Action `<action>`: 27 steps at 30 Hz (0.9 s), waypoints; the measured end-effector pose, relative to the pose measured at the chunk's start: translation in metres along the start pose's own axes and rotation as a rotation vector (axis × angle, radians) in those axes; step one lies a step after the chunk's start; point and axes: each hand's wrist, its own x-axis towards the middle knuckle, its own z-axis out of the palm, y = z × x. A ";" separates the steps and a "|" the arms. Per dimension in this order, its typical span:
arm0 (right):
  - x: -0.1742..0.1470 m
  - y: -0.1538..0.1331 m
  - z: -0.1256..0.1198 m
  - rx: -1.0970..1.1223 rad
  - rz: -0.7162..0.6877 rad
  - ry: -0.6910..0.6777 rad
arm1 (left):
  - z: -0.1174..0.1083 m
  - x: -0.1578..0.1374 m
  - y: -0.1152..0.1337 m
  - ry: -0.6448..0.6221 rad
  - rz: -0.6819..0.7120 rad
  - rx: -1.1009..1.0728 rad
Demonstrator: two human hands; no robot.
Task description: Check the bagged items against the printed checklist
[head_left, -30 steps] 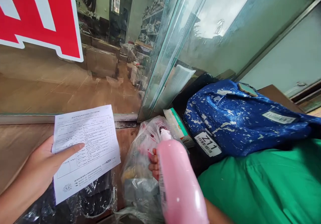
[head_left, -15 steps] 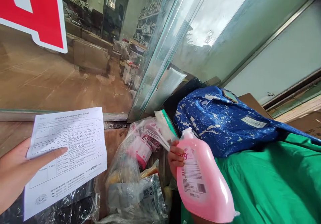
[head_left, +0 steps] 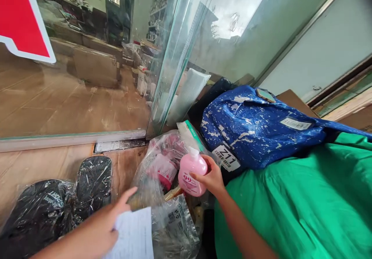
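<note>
Below me runs a brown wood-look floor (head_left: 66, 154), up to the pale sill of a glass panel (head_left: 95, 115) that bears part of a red sign (head_left: 23, 23) with a white edge. Through the glass I see a room with a cardboard carton (head_left: 94, 67), a dark door (head_left: 119, 19) and loaded shelves (head_left: 157, 11); a second glass pane meets the first in the corner and slants off to my right. In my right hand (head_left: 212, 175) I have a pink bottle (head_left: 190, 172), my thumb across its front; it is over the clear plastic bag (head_left: 142, 185), though whether it rests on anything there I can't tell. My left hand (head_left: 113, 220) grips a printed sheet (head_left: 135, 232), index finger stretched out toward the bag. Pink-and-white packs (head_left: 162, 170) and a silvery packet (head_left: 177, 216) show in the bag, and the bottle hides some of its contents. Just behind sits a white-and-green box (head_left: 190, 135). A blue sack (head_left: 252, 123) labelled Z11 and a green cloth bundle (head_left: 276, 208) crowd my right side; my right forearm crosses the green. Black footwear (head_left: 35, 212) in clear wrap lies at left, partly covered by my left forearm.
</note>
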 end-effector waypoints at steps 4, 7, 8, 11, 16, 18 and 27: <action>-0.002 0.019 0.006 -0.139 0.047 0.035 | 0.039 0.024 0.037 -0.334 0.142 0.491; -0.003 0.037 0.006 -0.185 0.103 0.078 | 0.055 0.044 0.060 -0.482 0.293 0.770; -0.004 0.043 0.006 -0.209 0.099 0.086 | 0.057 0.048 0.064 -0.486 0.315 0.834; -0.008 0.064 0.007 -0.298 0.004 0.097 | 0.059 0.051 0.067 -0.437 0.245 1.007; -0.009 0.097 0.002 -0.526 0.208 0.168 | 0.056 0.039 0.059 -0.394 0.112 1.132; -0.007 0.103 0.000 -0.595 0.341 0.165 | 0.053 0.034 0.055 -0.386 0.079 1.146; -0.020 0.069 -0.021 -0.833 0.406 -0.405 | 0.048 0.019 0.034 -0.461 0.089 1.143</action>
